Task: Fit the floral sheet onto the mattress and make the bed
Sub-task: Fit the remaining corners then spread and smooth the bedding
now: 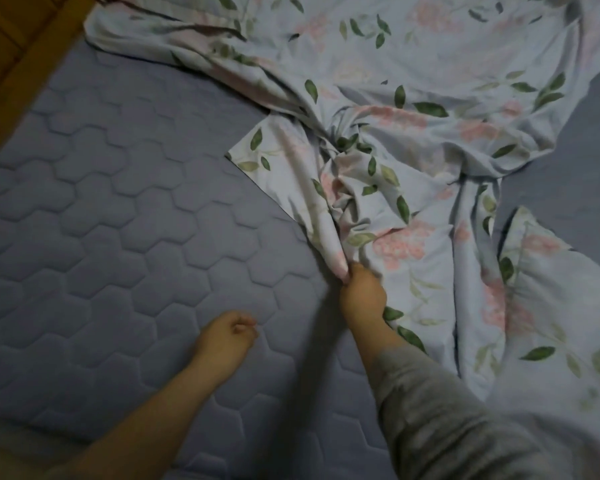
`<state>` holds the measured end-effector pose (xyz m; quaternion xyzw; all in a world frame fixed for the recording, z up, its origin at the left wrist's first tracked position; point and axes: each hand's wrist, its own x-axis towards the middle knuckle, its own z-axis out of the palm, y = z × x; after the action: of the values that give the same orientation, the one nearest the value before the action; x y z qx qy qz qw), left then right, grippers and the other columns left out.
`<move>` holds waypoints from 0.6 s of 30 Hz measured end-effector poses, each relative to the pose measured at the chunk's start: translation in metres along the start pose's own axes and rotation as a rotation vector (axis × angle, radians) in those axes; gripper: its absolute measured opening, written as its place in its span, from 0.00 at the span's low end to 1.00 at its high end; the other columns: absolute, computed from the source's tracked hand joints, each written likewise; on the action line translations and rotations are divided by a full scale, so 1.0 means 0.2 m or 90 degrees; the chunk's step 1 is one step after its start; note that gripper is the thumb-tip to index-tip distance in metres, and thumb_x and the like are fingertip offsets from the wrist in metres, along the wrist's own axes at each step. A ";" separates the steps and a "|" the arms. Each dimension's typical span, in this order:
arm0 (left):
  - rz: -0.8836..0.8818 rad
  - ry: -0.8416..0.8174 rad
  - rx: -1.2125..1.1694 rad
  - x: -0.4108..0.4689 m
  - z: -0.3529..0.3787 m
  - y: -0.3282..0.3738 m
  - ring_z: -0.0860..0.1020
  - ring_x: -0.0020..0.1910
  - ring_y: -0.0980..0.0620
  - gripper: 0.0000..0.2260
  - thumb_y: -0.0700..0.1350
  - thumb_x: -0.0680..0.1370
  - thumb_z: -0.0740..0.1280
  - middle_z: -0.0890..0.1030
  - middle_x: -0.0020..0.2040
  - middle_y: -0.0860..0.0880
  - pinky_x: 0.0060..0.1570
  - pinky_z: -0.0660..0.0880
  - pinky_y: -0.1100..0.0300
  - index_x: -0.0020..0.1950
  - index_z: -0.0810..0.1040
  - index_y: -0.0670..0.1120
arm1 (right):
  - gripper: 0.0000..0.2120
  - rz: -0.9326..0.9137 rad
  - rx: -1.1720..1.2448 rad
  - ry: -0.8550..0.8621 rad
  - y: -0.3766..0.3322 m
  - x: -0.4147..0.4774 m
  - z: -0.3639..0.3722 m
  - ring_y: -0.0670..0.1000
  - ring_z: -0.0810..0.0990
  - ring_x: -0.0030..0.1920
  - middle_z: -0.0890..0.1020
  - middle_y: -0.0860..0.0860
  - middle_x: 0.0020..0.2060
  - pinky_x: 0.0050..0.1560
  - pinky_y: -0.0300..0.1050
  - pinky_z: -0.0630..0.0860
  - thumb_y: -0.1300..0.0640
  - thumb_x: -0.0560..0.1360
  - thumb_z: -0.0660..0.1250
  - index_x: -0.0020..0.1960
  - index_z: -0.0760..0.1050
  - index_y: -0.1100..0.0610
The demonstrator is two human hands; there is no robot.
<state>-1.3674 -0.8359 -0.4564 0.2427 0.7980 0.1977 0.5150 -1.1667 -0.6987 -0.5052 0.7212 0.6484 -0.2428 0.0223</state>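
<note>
Two hands reach out over the bed. Our right hand (362, 292), just right of centre in the lower half of the frame, grips a bunched fold of the floral sheet (412, 81). Its fingers are closed round a twisted rope of cloth that runs up toward the middle of the frame. Our left hand (227, 336), at lower centre, is curled into a fist with nothing in it that we can see. We cannot tell whether it touches the mattress (101, 202) beneath it.

The sheet lies crumpled across the upper and right parts of the frame, wound into a swirl at centre. The quilted blue mattress shows bare across the left side and in a strip at the right edge. A wooden surface (11, 64) fills the upper left corner.

We judge the fitting barely begun, since no corner that we can see is hooked over the mattress. The main risk lies in what we hold. It looks like a fold from within the cloth, not clearly a hem or corner, so a hard one-handed pull would likely tighten the swirl instead of spreading it. Dragging from this single point could also skew the sheet, leaving too little cloth for the bare left side, or slide the far edge out of place at the top of the frame.
</note>
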 end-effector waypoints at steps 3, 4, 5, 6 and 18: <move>0.006 -0.004 0.003 -0.02 0.01 0.07 0.81 0.47 0.42 0.06 0.49 0.64 0.65 0.84 0.45 0.43 0.50 0.77 0.51 0.38 0.77 0.51 | 0.11 -0.007 0.084 -0.030 0.03 -0.03 -0.05 0.62 0.79 0.51 0.82 0.60 0.50 0.51 0.50 0.73 0.60 0.76 0.61 0.55 0.79 0.58; 0.005 -0.004 0.003 -0.04 0.02 0.11 0.81 0.46 0.43 0.02 0.46 0.67 0.66 0.83 0.44 0.43 0.46 0.76 0.54 0.38 0.77 0.50 | 0.10 -0.013 0.115 -0.021 0.05 -0.06 -0.08 0.62 0.79 0.50 0.82 0.60 0.48 0.50 0.49 0.73 0.59 0.76 0.62 0.53 0.80 0.59; 0.001 -0.010 -0.011 -0.07 0.03 0.16 0.81 0.44 0.44 0.04 0.41 0.72 0.66 0.83 0.41 0.44 0.42 0.75 0.58 0.38 0.77 0.49 | 0.09 -0.019 0.146 -0.007 0.06 -0.11 -0.12 0.62 0.80 0.47 0.83 0.60 0.45 0.47 0.48 0.73 0.59 0.75 0.62 0.50 0.80 0.59; -0.003 -0.018 -0.032 -0.10 0.03 0.20 0.80 0.41 0.45 0.08 0.37 0.75 0.64 0.82 0.39 0.45 0.37 0.73 0.61 0.38 0.77 0.47 | 0.08 -0.029 0.173 0.009 0.07 -0.15 -0.17 0.62 0.80 0.44 0.83 0.60 0.42 0.45 0.48 0.72 0.60 0.75 0.63 0.46 0.80 0.59; -0.186 -0.148 -0.344 -0.50 0.30 0.60 0.78 0.50 0.43 0.32 0.63 0.74 0.64 0.76 0.60 0.39 0.51 0.76 0.50 0.65 0.71 0.39 | 0.11 -0.179 0.265 0.016 0.25 -0.90 -0.79 0.51 0.80 0.38 0.83 0.52 0.36 0.39 0.49 0.76 0.58 0.67 0.61 0.41 0.82 0.56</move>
<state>-1.2547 -0.7947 -0.3386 0.0013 0.6789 0.2976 0.6712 -1.0757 -0.8184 -0.3119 0.6158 0.6788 -0.3628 -0.1684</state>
